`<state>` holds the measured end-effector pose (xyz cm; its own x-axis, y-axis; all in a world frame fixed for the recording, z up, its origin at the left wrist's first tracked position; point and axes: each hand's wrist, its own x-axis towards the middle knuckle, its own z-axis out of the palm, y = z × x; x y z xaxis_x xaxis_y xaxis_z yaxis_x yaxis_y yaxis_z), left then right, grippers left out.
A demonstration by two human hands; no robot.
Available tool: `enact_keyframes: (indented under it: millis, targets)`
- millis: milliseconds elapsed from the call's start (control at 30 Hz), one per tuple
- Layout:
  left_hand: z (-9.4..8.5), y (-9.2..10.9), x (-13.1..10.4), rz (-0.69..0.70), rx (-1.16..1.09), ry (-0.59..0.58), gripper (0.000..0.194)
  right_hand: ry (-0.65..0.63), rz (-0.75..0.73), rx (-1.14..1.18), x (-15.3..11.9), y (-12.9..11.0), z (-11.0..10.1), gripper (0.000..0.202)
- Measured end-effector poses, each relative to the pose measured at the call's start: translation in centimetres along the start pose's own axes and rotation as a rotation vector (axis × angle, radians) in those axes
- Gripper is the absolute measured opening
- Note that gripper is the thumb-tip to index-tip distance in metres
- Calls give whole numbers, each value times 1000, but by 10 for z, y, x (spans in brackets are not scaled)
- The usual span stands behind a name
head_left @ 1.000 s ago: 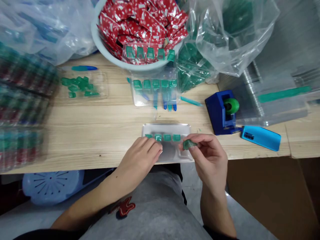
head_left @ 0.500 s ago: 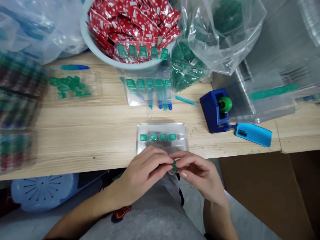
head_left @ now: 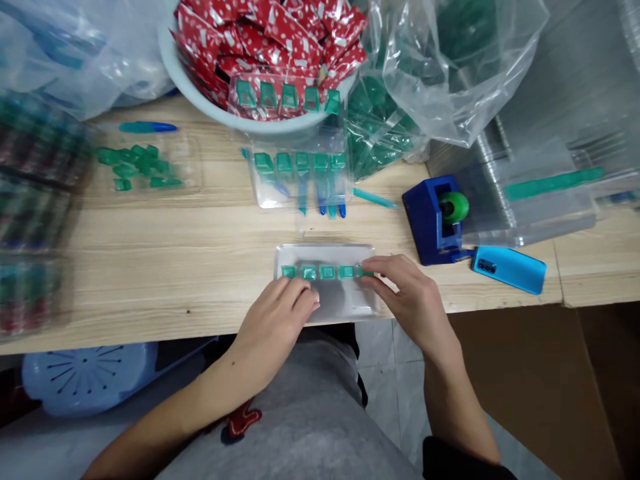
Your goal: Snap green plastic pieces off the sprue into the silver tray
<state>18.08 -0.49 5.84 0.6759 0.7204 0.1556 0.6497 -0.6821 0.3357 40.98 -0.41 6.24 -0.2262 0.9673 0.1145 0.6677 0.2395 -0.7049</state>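
Green piece (head_left: 364, 271), fifth in its row, toward the right end of a clear tray (head_left: 345, 301) on the worktop (head_left: 150, 267): pinched in the right hand's (head_left: 415, 300) grip; left hand (head_left: 277, 317) over the tray's left side, grip cannot be told; step, apparently seating; next move calls for true alignment.

Two hands counted: one left hand (head_left: 277, 317), one right hand (head_left: 415, 293). Green pieces (head_left: 327, 272) seen in three rows, five per row: five in front tray (head_left: 345, 301), fifth partly hidden by fingers; five in row behind; five in row over rim of basin (head_left: 220, 110). Loose green pile (head_left: 143, 163) too overlapped to be counted. Red packets (head_left: 295, 43) many, number not readable. One tape dispenser (head_left: 423, 230), one green roll (head_left: 457, 207), one phone (head_left: 513, 272), one slotted stool (head_left: 85, 377) counted
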Motion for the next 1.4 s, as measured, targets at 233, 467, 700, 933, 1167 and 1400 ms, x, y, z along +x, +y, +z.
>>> enact_keyframes:
  millis: [233, 467, 700, 933, 1167, 1400]
  targets:
    - [-1, 3, -1, -10, -27, 10, 17, -44, -54, -94, 1, 4, 6, 10]
    - [-11, 6, -1, -14, -323, -179, 23, 257, 112, -64, -29, 5, 0, 34]
    - [-18, -12, 20, -59, -442, -449, 21, 311, 241, 45, -52, 6, 11, 17]
    - [-15, -14, 22, 18, -404, -430, 25, 279, 289, 210, -48, 0, 15, 15]
    - [-13, 2, 7, 226, -162, -6, 24, 280, 426, 356, -47, -17, 14, 21]
    - [-19, 9, 1, 242, -205, 165, 19, 220, 475, 726, -44, -15, 19, 46]
